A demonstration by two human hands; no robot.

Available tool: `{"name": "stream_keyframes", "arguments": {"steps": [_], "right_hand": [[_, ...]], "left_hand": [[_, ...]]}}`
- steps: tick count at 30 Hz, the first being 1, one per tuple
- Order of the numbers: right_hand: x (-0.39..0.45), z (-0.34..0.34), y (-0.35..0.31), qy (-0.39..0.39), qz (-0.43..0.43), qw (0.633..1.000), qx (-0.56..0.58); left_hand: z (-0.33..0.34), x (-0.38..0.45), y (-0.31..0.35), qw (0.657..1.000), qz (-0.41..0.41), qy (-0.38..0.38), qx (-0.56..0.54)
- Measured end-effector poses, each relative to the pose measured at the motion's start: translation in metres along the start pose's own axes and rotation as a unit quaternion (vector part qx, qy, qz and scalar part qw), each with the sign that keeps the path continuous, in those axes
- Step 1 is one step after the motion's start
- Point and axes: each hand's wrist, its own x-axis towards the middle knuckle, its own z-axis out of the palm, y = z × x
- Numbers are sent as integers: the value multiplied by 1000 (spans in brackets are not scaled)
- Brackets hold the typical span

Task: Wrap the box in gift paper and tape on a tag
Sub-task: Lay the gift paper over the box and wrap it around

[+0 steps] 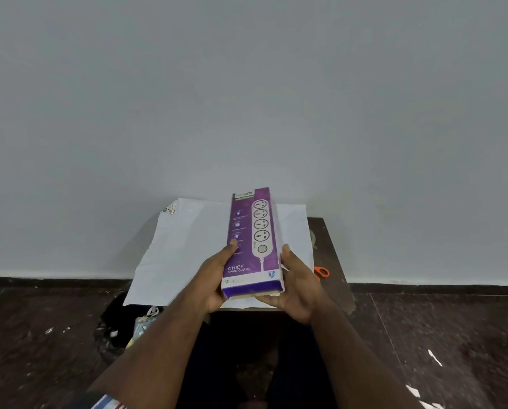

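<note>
Between the two hands, held above the near half of the table [332, 261], is the box [251, 243], a long purple carton printed with a white power strip and the words CHIEF SPIKE GUARD. Left hand [214, 281] grips the near left corner, thumb laid on the printed face, fingers underneath and hidden. Right hand [295, 286] cups the near right edge from below and the side, thumb along the box wall. Box is lifted and tilted, far end pointing toward the wall; whether that far end touches anything cannot be told. Beneath it lies the gift paper [184, 246], spread white side up over most of the small dark table, one far-left corner turned to show a patterned side. Orange-handled scissors [322, 272] lie just beside the paper's right edge; a pale roll, probably tape [313, 238], sits further back on the same side, blurred. No tag identifiable. Colourful scraps [142, 326] lie on the floor [438, 335] left of the table. Judgement: early stage. Paper laid out, box not yet set down; wrapping, taping and tagging all remain.
</note>
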Motion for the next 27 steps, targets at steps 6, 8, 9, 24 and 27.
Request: {"name": "stream_keyframes", "arguments": {"steps": [6,8,9,24,27], "right_hand": [[8,19,3,-88,-30,992,85],[11,17,-4,-93,-15,995,42],[12,15,-8,-87,-7,996,22],[61,14,-35,35,-229,519,-823],[65,12,-27,48,-214,507,-833]], "left_hand": [[17,4,-3,999,24,-19,-31],[17,9,-1,997,47,15,61],[15,11,0,989,59,36,129],[-20,27,8,990,68,96,-79],[-21,33,-1,983,57,114,-129]]}}
